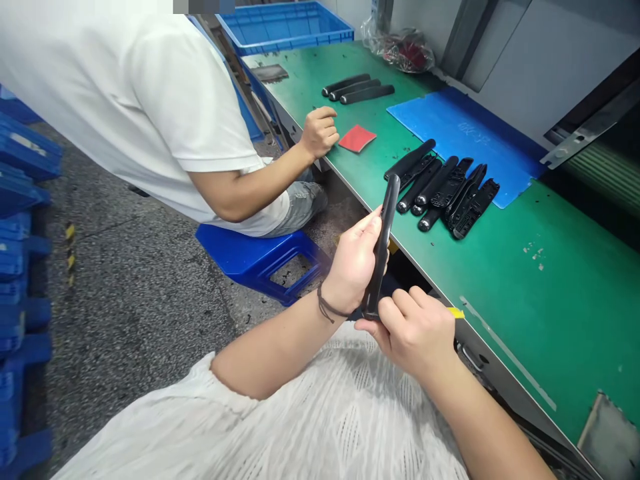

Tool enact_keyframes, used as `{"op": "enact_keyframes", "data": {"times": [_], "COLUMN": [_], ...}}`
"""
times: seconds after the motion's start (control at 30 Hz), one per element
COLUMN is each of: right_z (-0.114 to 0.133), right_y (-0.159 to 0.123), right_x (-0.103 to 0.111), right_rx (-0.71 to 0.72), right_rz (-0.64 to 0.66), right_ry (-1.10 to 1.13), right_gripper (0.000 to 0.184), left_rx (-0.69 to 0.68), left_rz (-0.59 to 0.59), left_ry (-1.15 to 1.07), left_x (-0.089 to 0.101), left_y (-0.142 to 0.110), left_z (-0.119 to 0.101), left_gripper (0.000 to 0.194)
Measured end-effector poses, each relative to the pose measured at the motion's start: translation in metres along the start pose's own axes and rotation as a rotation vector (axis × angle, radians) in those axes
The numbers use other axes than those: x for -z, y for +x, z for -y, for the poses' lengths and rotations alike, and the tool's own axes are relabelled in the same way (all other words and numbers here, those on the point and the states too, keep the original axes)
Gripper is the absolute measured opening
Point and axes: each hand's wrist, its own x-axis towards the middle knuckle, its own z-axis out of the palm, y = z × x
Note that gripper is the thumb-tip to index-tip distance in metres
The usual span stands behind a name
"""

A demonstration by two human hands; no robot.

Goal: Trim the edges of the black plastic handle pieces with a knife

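Observation:
My left hand (353, 259) is closed around a long, slightly curved black plastic casing (388, 230), held tilted in front of the table edge. Its glossy back faces me. At the casing's lower end, my right hand (419, 328) is closed, with the thumb under that end. A yellow tip (458, 313) sticks out behind the right fist, like the end of a tool handle; the rest is hidden in the fingers. Beyond my hands, several similar black casings (436, 183) lie in a loose pile, some showing their ribbed insides.
A co-worker's hand (320, 132) rests at the table edge near a red square (357, 139). Three black casings (367, 94) lie farther back on the green table (565, 293). A blue sheet (470, 133), blue crate (290, 27) and blue stool (250, 257) are around.

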Motion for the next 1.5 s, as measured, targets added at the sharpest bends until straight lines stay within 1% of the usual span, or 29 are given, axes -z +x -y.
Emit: {"op": "enact_keyframes", "data": {"times": [0.07,0.1,0.17,0.23,0.33,0.4,0.43,0.47,0.53,0.57,0.6,0.63,0.7,0.77,0.83,0.9,0.93,0.97,1.0,1.03,1.1,1.13,1.2,1.27,1.3,1.37,1.4,1.5], "right_z": [-0.001,-0.001,0.0,0.002,0.003,0.0,-0.003,-0.007,-0.017,-0.022,-0.026,-0.03,-0.033,-0.032,-0.025,-0.016,-0.011,-0.006,-0.003,-0.001,-0.003,-0.006,-0.016,-0.026,-0.029,-0.033,-0.032,-0.022], "right_y": [-0.002,-0.003,-0.007,-0.01,-0.015,-0.018,-0.019,-0.019,-0.02,-0.02,-0.02,-0.02,-0.02,-0.02,-0.02,-0.019,-0.019,-0.019,-0.018,-0.018,-0.017,-0.017,-0.017,-0.017,-0.018,-0.019,-0.02,-0.023], "right_x": [-0.006,-0.009,-0.016,-0.022,-0.028,-0.034,-0.038,-0.043,-0.055,-0.061,-0.066,-0.069,-0.072,-0.068,-0.06,-0.052,-0.049,-0.048,-0.049,-0.052,-0.064,-0.073,-0.091,-0.105,-0.11,-0.112,-0.11,-0.092], "right_rx": [0.008,0.004,-0.021,-0.079,-0.235,-0.342,-0.384,-0.419,-0.495,-0.535,-0.573,-0.605,-0.638,-0.666,-0.688,-0.694,-0.69,-0.686,-0.688,-0.694,-0.727,-0.754,-0.82,-0.858,-0.866,-0.867,-0.861,-0.795], "right_rz": [-0.021,-0.038,-0.073,-0.09,-0.016,0.1,0.189,0.298,0.54,0.638,0.7,0.726,0.709,0.648,0.571,0.479,0.426,0.37,0.317,0.271,0.226,0.227,0.248,0.284,0.301,0.322,0.322,0.304], "right_ry": [-0.034,-0.048,-0.043,0.021,0.169,0.215,0.209,0.191,0.166,0.17,0.185,0.205,0.239,0.311,0.483,0.73,0.824,0.862,0.84,0.77,0.58,0.502,0.415,0.371,0.364,0.372,0.385,0.485], "right_gripper": [0.053,0.052,0.052,0.048,0.037,0.028,0.029,0.039,0.07,0.084,0.092,0.094,0.085,0.075,0.064,0.055,0.054,0.054,0.052,0.045,0.026,0.025,0.028,0.015,0.014,0.036,0.041,0.035], "left_rx": [0.029,0.038,0.052,0.087,0.14,0.142,0.136,0.132,0.134,0.14,0.148,0.157,0.17,0.177,0.175,0.173,0.174,0.176,0.176,0.176,0.161,0.145,0.111,0.095,0.097,0.106,0.107,0.107], "left_rz": [0.007,-0.014,-0.104,-0.192,-0.278,-0.304,-0.312,-0.317,-0.326,-0.33,-0.335,-0.339,-0.347,-0.36,-0.372,-0.381,-0.379,-0.374,-0.37,-0.366,-0.36,-0.358,-0.346,-0.34,-0.345,-0.362,-0.374,-0.407], "left_ry": [-0.032,-0.046,-0.062,-0.074,-0.094,-0.098,-0.097,-0.094,-0.089,-0.087,-0.085,-0.086,-0.091,-0.106,-0.131,-0.16,-0.174,-0.188,-0.2,-0.208,-0.212,-0.207,-0.197,-0.194,-0.194,-0.191,-0.19,-0.197], "left_x": [0.001,0.001,0.005,0.012,0.027,0.038,0.042,0.046,0.051,0.052,0.053,0.054,0.054,0.053,0.051,0.048,0.046,0.044,0.043,0.042,0.043,0.045,0.05,0.056,0.059,0.063,0.064,0.062], "left_y": [0.004,0.007,0.016,0.026,0.034,0.036,0.035,0.034,0.032,0.031,0.031,0.03,0.03,0.032,0.033,0.035,0.035,0.034,0.034,0.032,0.029,0.027,0.024,0.022,0.022,0.022,0.023,0.026], "left_z": [0.002,0.004,0.008,0.014,0.021,0.024,0.026,0.027,0.028,0.028,0.028,0.027,0.027,0.026,0.027,0.03,0.031,0.032,0.033,0.033,0.031,0.03,0.027,0.024,0.024,0.024,0.025,0.029], "left_gripper": [0.03,0.027,0.021,0.019,0.02,0.02,0.019,0.019,0.021,0.023,0.024,0.025,0.022,0.019,0.017,0.016,0.015,0.015,0.014,0.014,0.012,0.011,0.009,0.009,0.01,0.011,0.011,0.01]}}
